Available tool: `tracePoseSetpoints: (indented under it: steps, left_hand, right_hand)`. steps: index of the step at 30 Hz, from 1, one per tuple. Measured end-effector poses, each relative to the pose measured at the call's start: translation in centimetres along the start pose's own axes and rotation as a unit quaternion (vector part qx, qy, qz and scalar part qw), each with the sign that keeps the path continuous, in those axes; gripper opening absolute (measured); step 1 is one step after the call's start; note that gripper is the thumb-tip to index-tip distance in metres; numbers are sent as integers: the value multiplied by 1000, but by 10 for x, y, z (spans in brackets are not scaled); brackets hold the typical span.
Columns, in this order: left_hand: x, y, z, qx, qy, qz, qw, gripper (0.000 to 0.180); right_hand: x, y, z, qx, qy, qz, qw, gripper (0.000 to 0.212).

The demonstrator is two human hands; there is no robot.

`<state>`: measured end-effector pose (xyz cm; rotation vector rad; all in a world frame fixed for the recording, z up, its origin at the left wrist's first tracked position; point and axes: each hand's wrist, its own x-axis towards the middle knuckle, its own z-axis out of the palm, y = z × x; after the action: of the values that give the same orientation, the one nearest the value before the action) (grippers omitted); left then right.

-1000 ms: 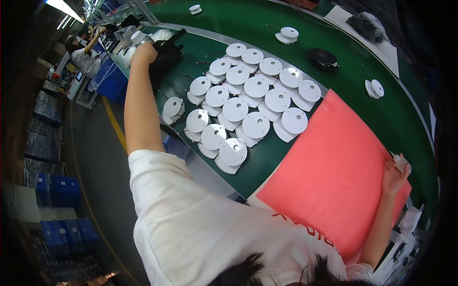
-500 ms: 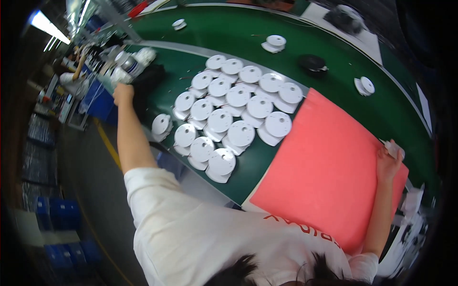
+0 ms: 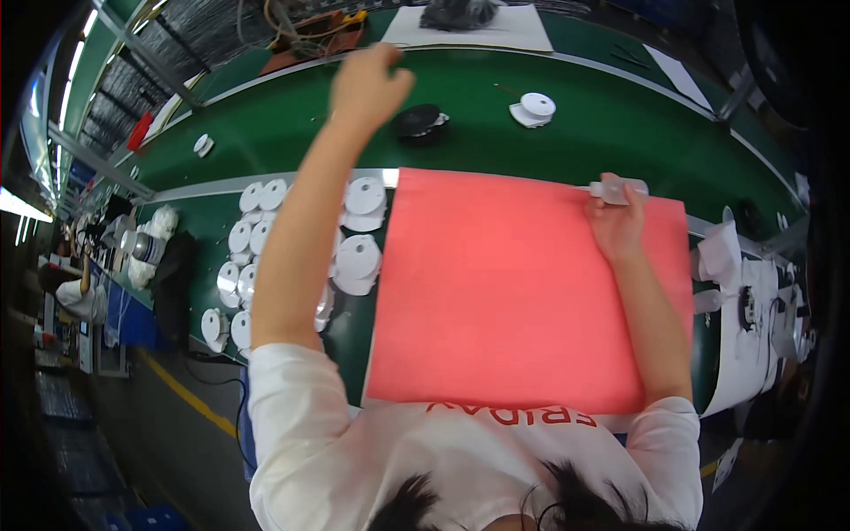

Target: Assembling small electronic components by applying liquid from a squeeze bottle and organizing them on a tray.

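Note:
My right hand (image 3: 618, 223) is closed round a small translucent bottle (image 3: 622, 190) with a narrow tip pointing left. It is over the far right part of a pink mat (image 3: 505, 292) on the table. My left hand (image 3: 367, 88) reaches far forward above the green belt, left of a black round part (image 3: 420, 121). Its fingers bend away and are blurred, so I cannot tell whether it holds anything. Under and beside my left forearm stand several white round discs on white bases (image 3: 358, 257); the arm hides some of them.
On the belt (image 3: 478, 88) another white disc piece (image 3: 534, 110) lies to the right, and one (image 3: 204, 144) far left. A jar (image 3: 142, 247) stands among white bundles beside a dark cloth (image 3: 174, 279). A metal rail (image 3: 292, 179) edges the belt. Another person (image 3: 78, 292) sits far left.
My left hand has swung from beside the jar at the left to above the belt. The view has turned right. The bottle stays in my right hand.

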<state>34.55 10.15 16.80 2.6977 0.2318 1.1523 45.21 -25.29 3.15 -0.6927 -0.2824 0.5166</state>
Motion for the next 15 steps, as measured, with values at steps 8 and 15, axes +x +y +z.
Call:
tracePoseSetpoints:
  steps: [8, 15]
  left_hand:
    - [40, 84, 188, -41, -254, -277, 926, 37]
    - [45, 69, 278, -85, -275, -250, 924, 38]
  right_hand:
    - [4, 4, 4, 50, 26, 28, 998, 36]
    - [4, 6, 9, 57, 6, 14, 998, 31]
